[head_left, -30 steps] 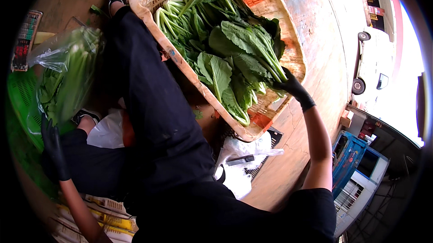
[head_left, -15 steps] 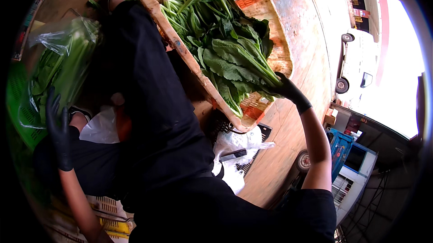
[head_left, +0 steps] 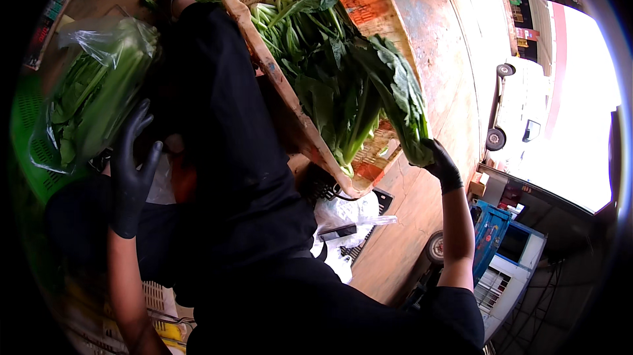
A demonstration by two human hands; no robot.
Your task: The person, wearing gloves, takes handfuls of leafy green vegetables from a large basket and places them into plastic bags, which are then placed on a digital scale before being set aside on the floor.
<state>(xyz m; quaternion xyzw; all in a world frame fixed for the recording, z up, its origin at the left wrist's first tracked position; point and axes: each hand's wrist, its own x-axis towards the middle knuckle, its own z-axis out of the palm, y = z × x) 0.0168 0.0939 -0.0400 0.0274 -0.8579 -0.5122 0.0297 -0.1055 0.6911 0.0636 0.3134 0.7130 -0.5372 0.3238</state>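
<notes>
My black-gloved hands (head_left: 134, 174); dark-green broad leafy vegetables (head_left: 400, 88), pale-green stems (head_left: 359, 134); cream plastic crate (head_left: 282, 81), orange patches (head_left: 362, 7); bright-green perforated plastic basket (head_left: 28, 101).

I count one left hand (head_left: 133, 170) and one right hand (head_left: 445, 167), which makes two. There is one held bunch of leaves (head_left: 407, 108), one crate with orange patches (head_left: 362, 7), one green basket (head_left: 28, 106), one bag full of greens (head_left: 99, 91), one white van (head_left: 524, 91) and one blue truck (head_left: 491, 236).

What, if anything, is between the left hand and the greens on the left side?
A clear plastic bag wraps around the greens, and a black glove covers the left hand. Nothing else visible stands between them, though whether hand and bag touch is unclear.
</notes>
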